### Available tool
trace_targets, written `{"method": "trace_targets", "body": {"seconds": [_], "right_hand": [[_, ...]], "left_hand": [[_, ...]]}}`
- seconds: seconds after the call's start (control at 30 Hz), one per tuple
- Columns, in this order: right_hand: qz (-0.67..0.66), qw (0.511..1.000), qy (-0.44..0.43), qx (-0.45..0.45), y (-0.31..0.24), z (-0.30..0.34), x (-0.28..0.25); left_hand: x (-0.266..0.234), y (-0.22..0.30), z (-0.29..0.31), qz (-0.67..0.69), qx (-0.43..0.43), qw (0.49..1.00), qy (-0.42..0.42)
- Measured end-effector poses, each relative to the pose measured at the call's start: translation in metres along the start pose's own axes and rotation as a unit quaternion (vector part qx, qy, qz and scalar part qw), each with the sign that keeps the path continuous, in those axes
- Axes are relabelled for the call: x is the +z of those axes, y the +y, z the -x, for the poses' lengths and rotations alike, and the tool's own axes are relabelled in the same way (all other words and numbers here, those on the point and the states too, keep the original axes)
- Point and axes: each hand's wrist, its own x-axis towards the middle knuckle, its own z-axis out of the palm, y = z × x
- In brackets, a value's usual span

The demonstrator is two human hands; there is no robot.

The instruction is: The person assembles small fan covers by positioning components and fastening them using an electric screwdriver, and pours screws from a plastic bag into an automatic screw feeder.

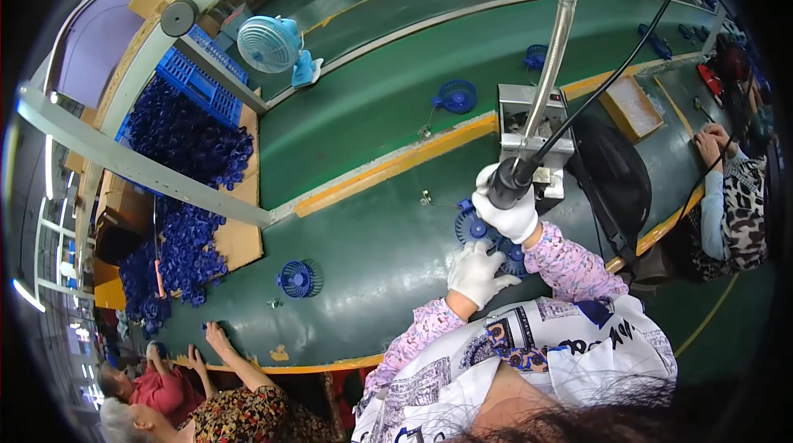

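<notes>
My right hand [505,210], in a white glove, is wrapped round a black electric screwdriver [510,182] that hangs upright from a cable and a clear coiled tube. Just below it lies a round blue fan housing [474,226] on the green bench. My left hand [479,274], gloved too, is closed at the edge of a second blue fan housing [515,261], thumb and fingers on it; part of this piece is hidden by the glove. The screwdriver's tip is hidden behind my right hand.
Behind the screwdriver stands a metal screw-feeder machine [529,125], with a black bag [611,178] to its right. Another fan housing [299,278] lies left; one sits on the green conveyor [355,125]. Blue parts [186,137] are heaped far left. Co-workers sit on both sides.
</notes>
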Motion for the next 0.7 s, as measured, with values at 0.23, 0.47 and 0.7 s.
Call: {"method": "trace_targets", "body": {"seconds": [0.23,0.47,0.7], "right_hand": [[0.016,0.998,-0.063,0.015,0.002,0.004,-0.001],[-0.024,0.997,-0.049,0.06,-0.017,0.003,-0.006],[-0.011,0.983,0.171,-0.064,-0.041,-0.022,-0.051]], "left_hand": [[0.001,0.001,0.003,0.001,0.005,1.0,-0.001],[0.002,0.0,0.005,0.004,0.016,1.0,-0.015],[0.001,0.003,0.004,-0.011,-0.01,0.999,-0.048]]}}
